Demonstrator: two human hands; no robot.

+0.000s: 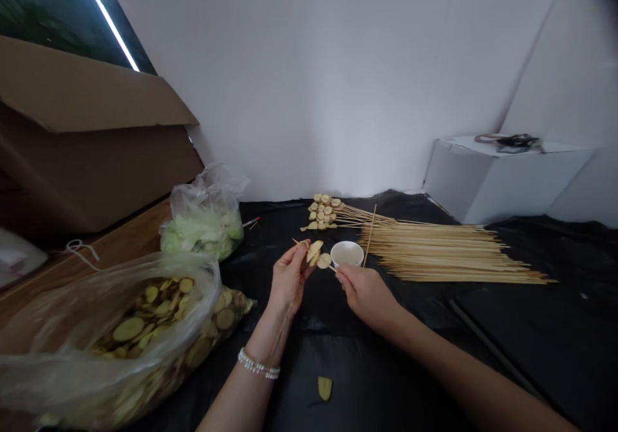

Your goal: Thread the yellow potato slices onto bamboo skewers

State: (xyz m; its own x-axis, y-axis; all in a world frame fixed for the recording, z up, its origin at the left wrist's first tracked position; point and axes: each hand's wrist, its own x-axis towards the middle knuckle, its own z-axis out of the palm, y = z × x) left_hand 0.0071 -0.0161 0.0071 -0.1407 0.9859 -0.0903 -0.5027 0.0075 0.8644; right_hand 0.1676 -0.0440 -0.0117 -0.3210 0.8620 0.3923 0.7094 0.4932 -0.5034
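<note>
Gripping the slices (315, 252) between thumb and fingers, the left hand (288, 277) is seen in the head view near the middle of the black-covered surface (396, 387). The slices are threaded on a skewer (331, 268), whose tip pokes out on the far left of that hand. The right hand (369, 293) is closed around the skewer's other end, with one round slice showing between the two hands.

A white bowl (362, 252) stands just beyond the right hand, and a single stick (371, 234) leans up at its right side; whether they touch I cannot tell. To the right of the bowl lies a broad pile of bare sticks (449, 248). Behind the bowl, loaded skewers (323, 213) lie with their slices toward the left, their stick ends reaching the pile.

On the left, an open clear bag (96, 374) holds many more slices, and a bag of greens (207, 194) sits behind it. A loose slice (325, 388) lies nearer the wearer, between the forearms. A beaded bracelet (258, 365) circles the left wrist. A white box (483, 181) stands at far right.
</note>
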